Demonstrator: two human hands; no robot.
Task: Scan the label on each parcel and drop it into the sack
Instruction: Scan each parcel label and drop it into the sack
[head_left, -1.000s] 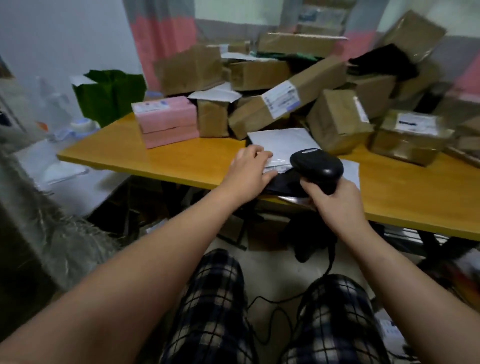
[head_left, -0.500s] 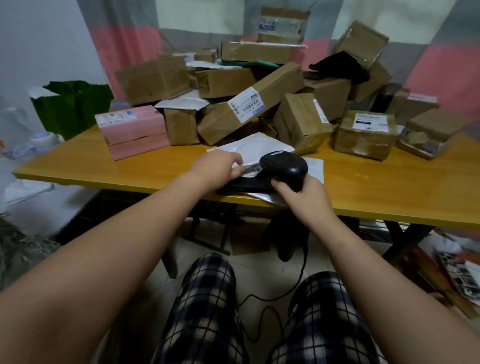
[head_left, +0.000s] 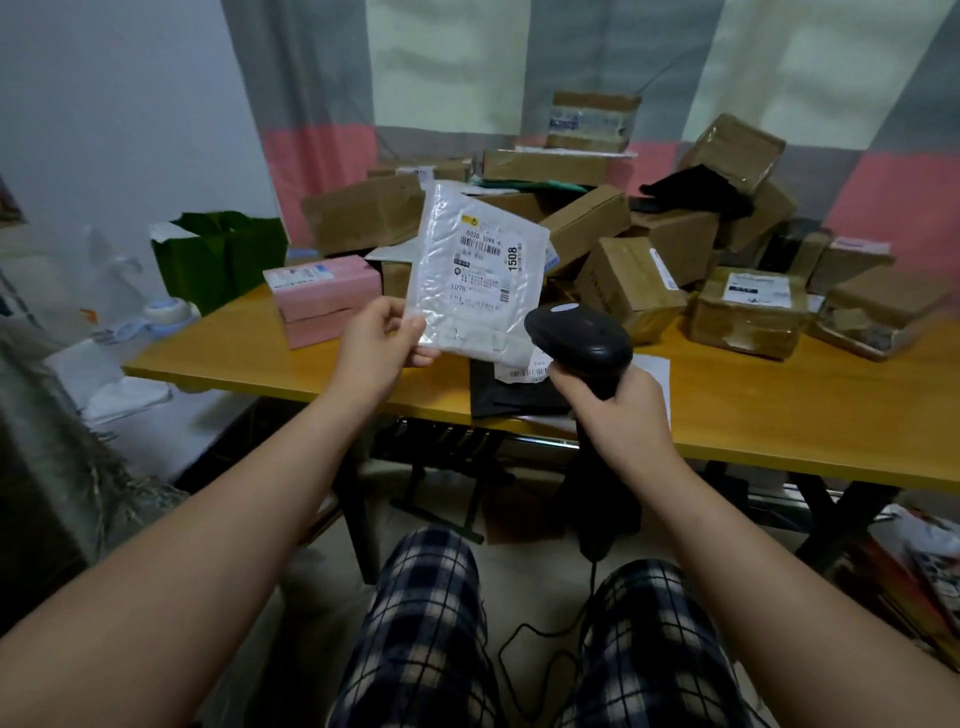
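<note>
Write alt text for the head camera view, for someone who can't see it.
A person's left hand pinches a white plastic mailer bag upright, its barcode label facing them, while the right hand grips a black handheld barcode scanner beside it. Behind, brown cardboard boxes pile on a yellow wooden table.

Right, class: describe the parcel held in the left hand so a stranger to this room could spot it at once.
Find the yellow table heaped with brown cardboard boxes. In front of the heap, the left hand holds up a parcel by its lower corner, beside the black scanner. Unlike the boxes, it is a flat white plastic mailer labelled 1508.
</note>
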